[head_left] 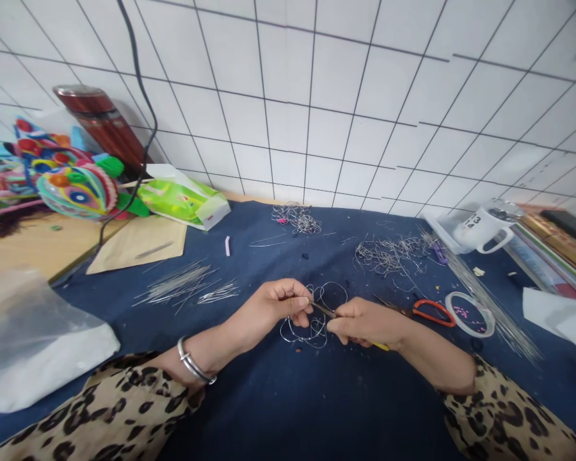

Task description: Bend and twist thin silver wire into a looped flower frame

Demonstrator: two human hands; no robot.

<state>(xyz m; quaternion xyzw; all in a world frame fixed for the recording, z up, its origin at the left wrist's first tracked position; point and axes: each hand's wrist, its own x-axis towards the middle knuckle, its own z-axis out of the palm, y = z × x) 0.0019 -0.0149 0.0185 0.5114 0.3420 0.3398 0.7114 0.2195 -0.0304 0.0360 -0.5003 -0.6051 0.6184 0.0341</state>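
Observation:
My left hand [283, 304] is closed in a pinch at the centre, on something too small to make out. My right hand [365, 322] is wrapped round a thin metal tool [322, 310] with a yellow handle end [381, 346]; its narrow tip reaches my left fingertips. Loops of thin silvery wire [335, 285] curl around and below both hands, over the dark blue cloth [269, 397]. What joins the wire to my fingers is too fine to tell.
Orange-handled scissors [433, 312] and a round clear dish [470, 315] with pink beads lie right. Wire tangles [388, 253], straight wires [177, 283], a white mug [484, 227], a green packet [182, 197], a red flask [105, 125] and a plastic bag [43, 339] surround the work area.

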